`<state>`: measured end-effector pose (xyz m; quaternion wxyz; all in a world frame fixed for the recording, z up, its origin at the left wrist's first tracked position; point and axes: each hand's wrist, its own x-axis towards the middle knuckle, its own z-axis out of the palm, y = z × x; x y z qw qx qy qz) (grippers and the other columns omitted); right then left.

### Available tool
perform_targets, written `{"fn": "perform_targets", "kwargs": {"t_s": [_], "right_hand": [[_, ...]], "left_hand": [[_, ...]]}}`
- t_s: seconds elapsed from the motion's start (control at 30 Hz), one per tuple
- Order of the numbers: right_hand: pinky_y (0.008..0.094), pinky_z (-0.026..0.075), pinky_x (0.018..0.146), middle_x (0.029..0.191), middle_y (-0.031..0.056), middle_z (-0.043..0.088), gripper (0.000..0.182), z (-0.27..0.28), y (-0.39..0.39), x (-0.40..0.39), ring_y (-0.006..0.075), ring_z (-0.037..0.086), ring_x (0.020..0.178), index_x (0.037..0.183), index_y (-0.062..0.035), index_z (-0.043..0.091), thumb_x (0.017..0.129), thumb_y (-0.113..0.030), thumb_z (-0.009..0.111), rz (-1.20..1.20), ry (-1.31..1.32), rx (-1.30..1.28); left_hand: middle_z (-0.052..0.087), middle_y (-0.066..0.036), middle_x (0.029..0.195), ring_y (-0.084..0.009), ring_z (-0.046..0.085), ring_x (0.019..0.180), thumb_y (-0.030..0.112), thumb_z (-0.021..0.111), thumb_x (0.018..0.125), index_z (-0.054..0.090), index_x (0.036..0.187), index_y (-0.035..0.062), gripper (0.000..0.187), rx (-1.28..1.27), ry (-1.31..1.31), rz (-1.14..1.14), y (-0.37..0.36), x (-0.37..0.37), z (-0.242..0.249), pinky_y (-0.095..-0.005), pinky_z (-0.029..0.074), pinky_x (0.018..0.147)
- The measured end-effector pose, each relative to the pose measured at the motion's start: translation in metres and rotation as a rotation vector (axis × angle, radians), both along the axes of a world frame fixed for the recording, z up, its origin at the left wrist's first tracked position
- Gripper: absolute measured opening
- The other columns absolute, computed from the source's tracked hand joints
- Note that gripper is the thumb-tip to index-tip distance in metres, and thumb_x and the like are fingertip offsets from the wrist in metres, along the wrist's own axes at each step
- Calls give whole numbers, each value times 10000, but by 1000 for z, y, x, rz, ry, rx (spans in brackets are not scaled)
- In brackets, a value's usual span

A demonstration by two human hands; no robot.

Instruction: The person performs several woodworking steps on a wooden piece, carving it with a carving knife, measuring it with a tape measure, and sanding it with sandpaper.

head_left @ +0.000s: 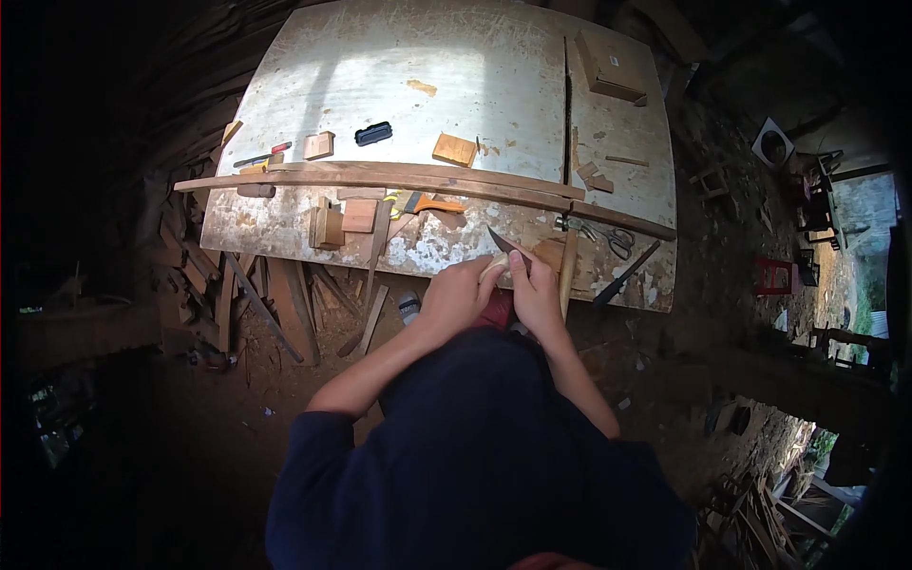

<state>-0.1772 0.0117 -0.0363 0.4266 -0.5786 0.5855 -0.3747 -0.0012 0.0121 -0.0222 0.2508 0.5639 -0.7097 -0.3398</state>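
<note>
Close together at the near edge of the workbench [418, 242], my two hands meet in front of my body. A knife [497, 239] with a dark pointed blade is in my right hand [535, 290], its tip aimed forward and left over the bench. Fingers of my left hand [456, 296] are closed round a small pale piece of wood [497, 263], mostly hidden by the fingers, right beside the blade. A hammer [568, 261] lies just right of my right hand, its handle over the edge.
Long wooden strips [408, 179] cross the bench. Beyond the hands lie a yellow-handled saw [432, 203], wood blocks [359, 216], scissors [619, 243] and a dark file [627, 274]. A cardboard box [610, 66] sits at the far right. Offcuts [294, 294] lean below the bench at left.
</note>
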Motion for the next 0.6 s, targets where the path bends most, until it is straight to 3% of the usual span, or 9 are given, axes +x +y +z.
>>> {"fn": "perform_targets", "kwargs": {"t_s": [0.07,0.13,0.23,0.33,0.37,0.47,0.5,0.6], "right_hand": [[416,569,892,934,220,765,444,13,4,-3,312,764,913,1463,-30,691,1176,-314,507,13,19,138],[415,569,904,965,228,772,446,41,9,-1,311,769,929,1465,-23,686,1176,-312,505,46,101,188],[407,568,923,999,228,779,452,7,3,-4,293,767,948,1483,-30,675,1178,-316,503,-14,-35,48],[403,566,927,999,224,779,453,23,8,0,286,759,955,1466,-9,678,1180,-312,502,-17,0,-55],[405,563,937,1011,227,783,448,41,12,-2,292,761,980,1449,2,686,1179,-306,505,14,78,153],[406,560,923,977,230,769,451,9,2,-6,275,752,942,1455,-10,688,1180,-315,502,-35,-76,-6],[402,562,915,989,240,768,442,18,0,-6,263,754,943,1470,-30,685,1182,-309,499,-2,-15,124],[402,567,908,969,237,766,431,42,10,0,261,759,945,1468,-34,687,1179,-295,504,83,102,168]], "left_hand": [[736,-286,905,-505,716,861,308,626,1102,751,1125,7,327,-39,55,-81,7,-5,-4,-560,567,749],[738,-285,910,-501,721,868,307,627,1101,753,1128,9,325,1,11,-13,-4,1,-2,-555,567,755],[734,-285,893,-500,722,857,307,628,1103,761,1134,19,318,-100,92,-33,6,-9,-6,-549,564,742],[734,-286,898,-502,721,863,300,625,1106,760,1158,22,313,35,60,-15,-6,-1,-9,-553,562,748],[734,-283,905,-502,720,874,309,619,1109,759,1160,19,326,63,14,54,-14,5,-6,-553,561,754],[731,-281,876,-503,717,852,328,609,1113,764,1155,18,349,-32,94,0,10,-15,-2,-556,562,740],[732,-288,873,-504,720,858,333,612,1110,773,1169,24,353,-2,94,-32,11,-17,-11,-559,568,751],[740,-295,900,-507,723,872,317,624,1102,779,1197,37,334,70,-8,81,-7,2,-9,-560,574,766]]}}
